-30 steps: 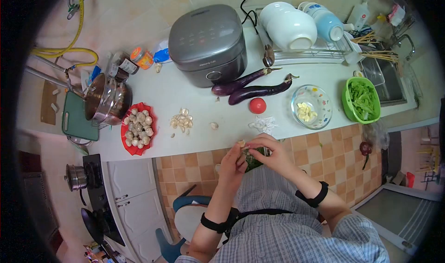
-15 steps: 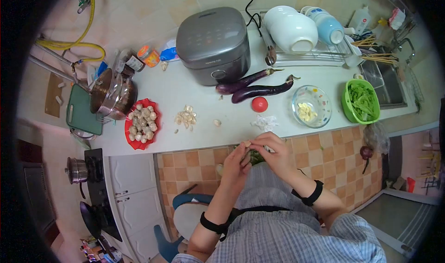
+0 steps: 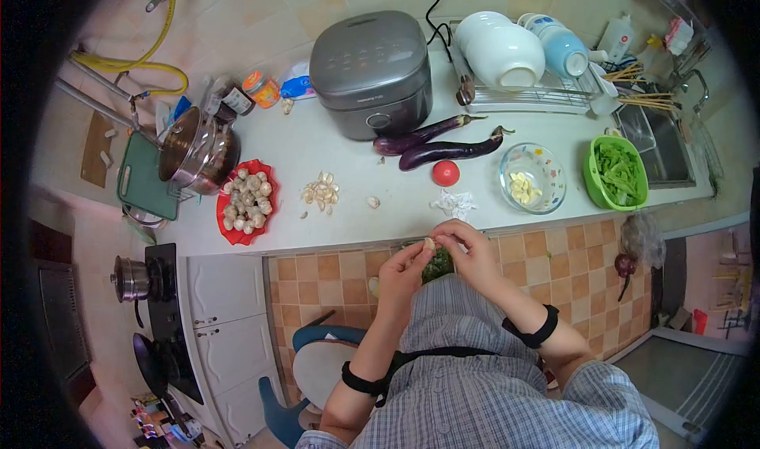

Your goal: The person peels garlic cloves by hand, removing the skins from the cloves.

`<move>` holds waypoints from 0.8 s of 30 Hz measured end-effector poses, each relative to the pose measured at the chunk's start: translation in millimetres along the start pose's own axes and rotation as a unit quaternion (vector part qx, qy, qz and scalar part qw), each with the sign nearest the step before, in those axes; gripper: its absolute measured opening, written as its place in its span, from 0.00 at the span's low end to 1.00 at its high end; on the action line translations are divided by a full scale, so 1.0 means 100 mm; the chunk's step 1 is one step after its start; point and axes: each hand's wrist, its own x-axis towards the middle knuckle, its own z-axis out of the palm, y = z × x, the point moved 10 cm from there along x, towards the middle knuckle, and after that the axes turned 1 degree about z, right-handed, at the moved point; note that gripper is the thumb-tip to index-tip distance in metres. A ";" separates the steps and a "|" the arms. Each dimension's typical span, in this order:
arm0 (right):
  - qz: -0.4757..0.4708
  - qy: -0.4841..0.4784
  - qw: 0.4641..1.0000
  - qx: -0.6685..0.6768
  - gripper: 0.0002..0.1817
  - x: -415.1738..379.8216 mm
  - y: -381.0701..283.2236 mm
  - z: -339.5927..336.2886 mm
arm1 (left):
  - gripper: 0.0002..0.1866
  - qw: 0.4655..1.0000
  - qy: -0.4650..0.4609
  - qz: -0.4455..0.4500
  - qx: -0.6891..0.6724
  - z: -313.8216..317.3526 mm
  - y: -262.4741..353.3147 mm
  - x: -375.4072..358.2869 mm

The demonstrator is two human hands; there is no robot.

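Garlic clove [image 3: 430, 244] sits by the near edge of the counter [image 3: 332, 231], its long axis seemingly pointing toward it, though tiny in view. Left hand [image 3: 402, 273] and right hand [image 3: 473, 257] each keep a pinched grip on it.

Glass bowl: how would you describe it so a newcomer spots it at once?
On the white counter, look between the tomato and the green basket. The glass bowl there holds pale peeled cloves. Unlike the basket of leaves, it is see-through, with coloured marks on its side.
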 end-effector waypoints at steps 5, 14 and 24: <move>-0.079 -0.040 0.996 -0.008 0.06 -0.05 -0.22 0.05 | 0.08 0.946 0.024 0.231 0.228 -0.02 0.41 -0.11; -0.087 -0.089 0.992 -0.029 0.06 -0.05 -0.29 0.02 | 0.09 0.922 -0.016 0.210 0.325 0.04 0.59 -0.19; 0.030 -0.090 0.995 0.025 0.08 -0.06 -0.05 0.06 | 0.10 0.965 -0.065 0.155 0.199 0.01 0.43 -0.12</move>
